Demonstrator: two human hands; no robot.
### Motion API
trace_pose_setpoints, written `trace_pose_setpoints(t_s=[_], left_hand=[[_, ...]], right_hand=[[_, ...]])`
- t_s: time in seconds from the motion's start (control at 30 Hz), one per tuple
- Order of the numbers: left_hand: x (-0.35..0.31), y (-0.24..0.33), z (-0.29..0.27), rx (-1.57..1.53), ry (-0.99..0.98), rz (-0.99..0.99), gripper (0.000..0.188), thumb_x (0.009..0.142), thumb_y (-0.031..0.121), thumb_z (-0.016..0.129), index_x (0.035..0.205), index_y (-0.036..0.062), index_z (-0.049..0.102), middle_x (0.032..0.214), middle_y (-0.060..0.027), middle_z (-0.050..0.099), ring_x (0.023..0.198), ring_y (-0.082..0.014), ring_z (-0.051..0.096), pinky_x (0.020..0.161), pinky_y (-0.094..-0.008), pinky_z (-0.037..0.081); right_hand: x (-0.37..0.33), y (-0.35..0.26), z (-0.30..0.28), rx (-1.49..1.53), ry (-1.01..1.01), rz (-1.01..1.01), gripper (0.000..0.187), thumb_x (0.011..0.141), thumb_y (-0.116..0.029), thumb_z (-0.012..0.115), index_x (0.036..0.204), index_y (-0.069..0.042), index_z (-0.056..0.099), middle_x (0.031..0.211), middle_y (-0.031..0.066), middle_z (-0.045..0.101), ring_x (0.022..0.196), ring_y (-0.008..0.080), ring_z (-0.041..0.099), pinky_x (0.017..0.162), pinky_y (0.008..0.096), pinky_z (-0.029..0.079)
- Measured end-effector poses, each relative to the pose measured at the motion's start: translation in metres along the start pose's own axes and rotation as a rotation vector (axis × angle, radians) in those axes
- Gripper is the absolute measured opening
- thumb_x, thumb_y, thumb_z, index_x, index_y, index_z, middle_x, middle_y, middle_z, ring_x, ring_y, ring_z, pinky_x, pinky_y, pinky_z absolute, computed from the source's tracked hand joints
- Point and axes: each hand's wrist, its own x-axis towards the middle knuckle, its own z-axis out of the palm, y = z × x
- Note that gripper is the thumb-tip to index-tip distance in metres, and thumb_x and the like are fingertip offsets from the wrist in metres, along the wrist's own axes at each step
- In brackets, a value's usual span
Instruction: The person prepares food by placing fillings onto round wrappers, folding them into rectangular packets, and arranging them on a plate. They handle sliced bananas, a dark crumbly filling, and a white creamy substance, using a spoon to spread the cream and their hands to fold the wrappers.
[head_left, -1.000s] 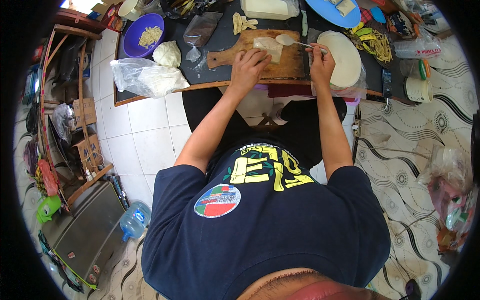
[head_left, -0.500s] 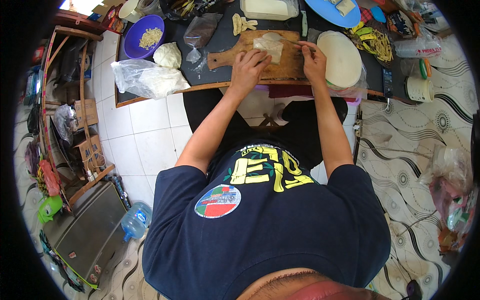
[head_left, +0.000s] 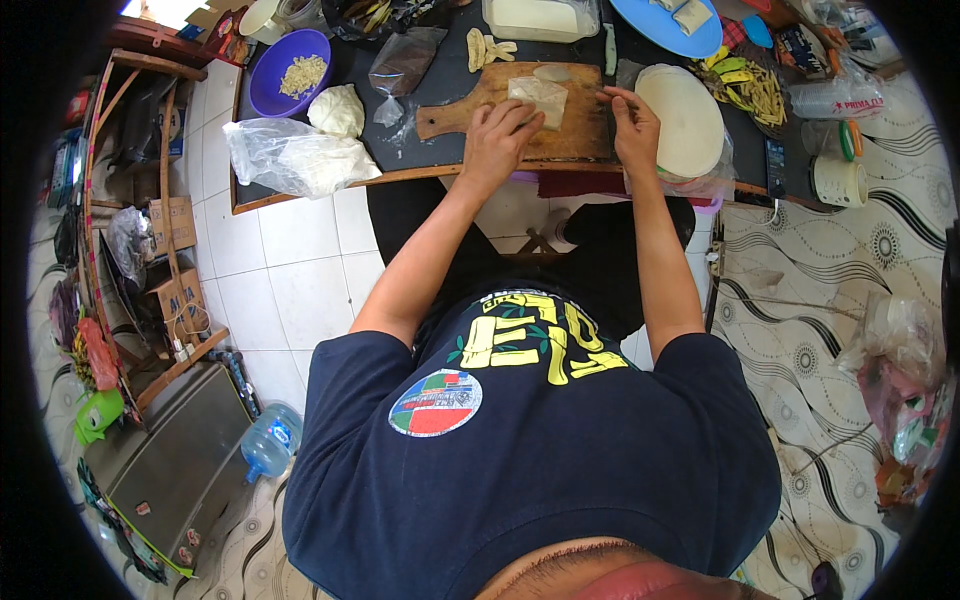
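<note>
A pale, folded square of thin pastry wrapper (head_left: 545,94) lies on the wooden cutting board (head_left: 588,140). My left hand (head_left: 492,140) has its bent fingers pressed on the wrapper's near left side, gripping that edge. On the board just beyond the wrapper is the bowl of a spoon (head_left: 551,73); its handle shows only faintly. To the right of the wrapper, over the board's right edge, my right hand (head_left: 634,125) is closed with thumb and forefinger together at the handle's end. Beside that hand rests a stack of round white wrappers (head_left: 680,120) on plastic.
Along the left are a purple bowl (head_left: 258,85) with chopped pale pieces, white dough (head_left: 337,110) and a plastic bag (head_left: 290,160). Peeled bananas (head_left: 488,48), a clear container (head_left: 541,38), a knife (head_left: 610,48) and a blue plate (head_left: 702,38) line the far side.
My right hand has shifted slightly to the right and turned, and the spoon's bowl has moved a little the same way, looking darker. My left hand stays on the folded wrapper.
</note>
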Motion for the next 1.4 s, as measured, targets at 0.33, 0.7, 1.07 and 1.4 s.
trace_pose_setpoints(t_s=[0.33,0.7,1.07,1.4], left_hand=[[0.0,0.0,-0.002,-0.023,-0.001,-0.007,0.034,0.08,0.012,0.073,0.114,0.0149,0.074,0.12,-0.0001,0.069,0.116,-0.0199,0.061,0.089,-0.0398,0.043],[0.0,0.0,-0.001,-0.022,-0.002,0.0,0.035,0.08,0.011,0.073,0.115,0.0149,0.074,0.12,-0.0005,0.069,0.117,-0.0201,0.061,0.09,-0.0398,0.043],[0.001,0.0,-0.001,-0.029,-0.004,-0.002,0.035,0.08,0.012,0.073,0.116,0.0152,0.074,0.12,-0.0006,0.069,0.117,-0.0204,0.061,0.09,-0.0399,0.044],[-0.002,-0.001,0.001,-0.021,-0.001,-0.005,0.035,0.081,0.013,0.074,0.116,0.0152,0.074,0.12,-0.0001,0.069,0.117,-0.0202,0.061,0.091,-0.0406,0.044]], right_hand=[[-0.009,-0.012,-0.014,-0.115,0.011,0.113,0.023,0.105,-0.02,0.061,0.113,-0.002,0.072,0.102,0.0082,0.077,0.093,0.0096,0.067,0.081,0.0242,0.049],[-0.009,-0.012,-0.005,-0.01,0.042,0.016,0.022,0.105,-0.02,0.061,0.112,-0.003,0.073,0.1,0.0076,0.077,0.091,0.0092,0.067,0.079,0.0241,0.05],[-0.001,-0.026,0.034,-0.099,0.011,-0.039,0.025,0.104,-0.023,0.061,0.112,-0.002,0.072,0.094,0.0059,0.078,0.085,0.006,0.067,0.074,0.0238,0.051],[-0.007,-0.033,0.043,-0.21,0.06,-0.043,0.022,0.102,-0.022,0.062,0.109,-0.004,0.073,0.086,0.0034,0.079,0.057,0.0041,0.054,0.054,0.0247,0.043]])
